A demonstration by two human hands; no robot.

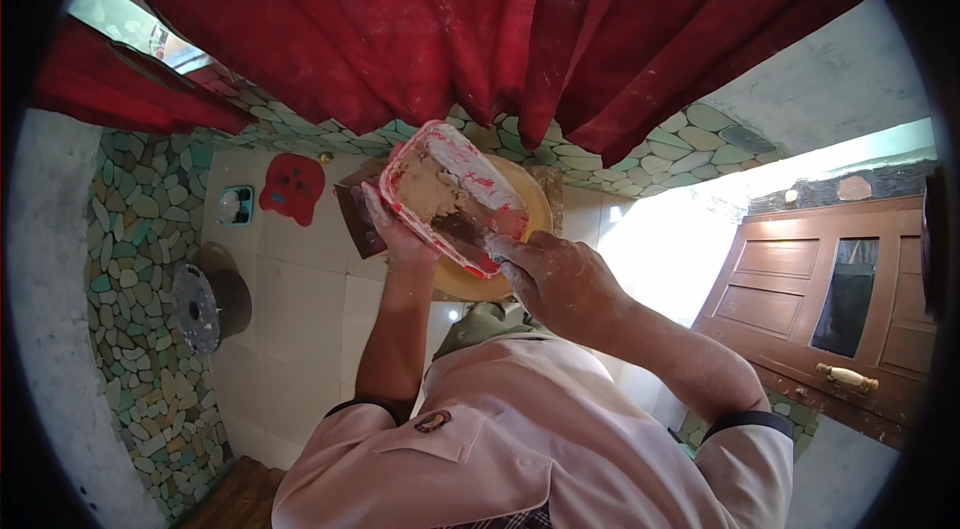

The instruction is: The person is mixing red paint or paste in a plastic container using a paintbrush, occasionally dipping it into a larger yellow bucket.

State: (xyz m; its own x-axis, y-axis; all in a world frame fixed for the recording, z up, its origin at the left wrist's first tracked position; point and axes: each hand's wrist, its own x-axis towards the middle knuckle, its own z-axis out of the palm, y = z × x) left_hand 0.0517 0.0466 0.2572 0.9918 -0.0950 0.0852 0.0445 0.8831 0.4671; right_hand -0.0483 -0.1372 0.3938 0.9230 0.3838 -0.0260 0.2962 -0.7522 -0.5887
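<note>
Centrally, a rectangular plastic tub (475, 172), red-edged and smeared with whitish residue, is held tilted in front of the person's torso, above a round yellow surface (470, 287). The left hand (403, 237) is clamped on the tub's left side. The right hand (562, 279) is closed around a putty knife (460, 229), whose blade lies inside the tub against beige paste (425, 187). A red curtain (450, 19) hangs beyond; a panelled wooden door (765, 306) stands at right.
</note>
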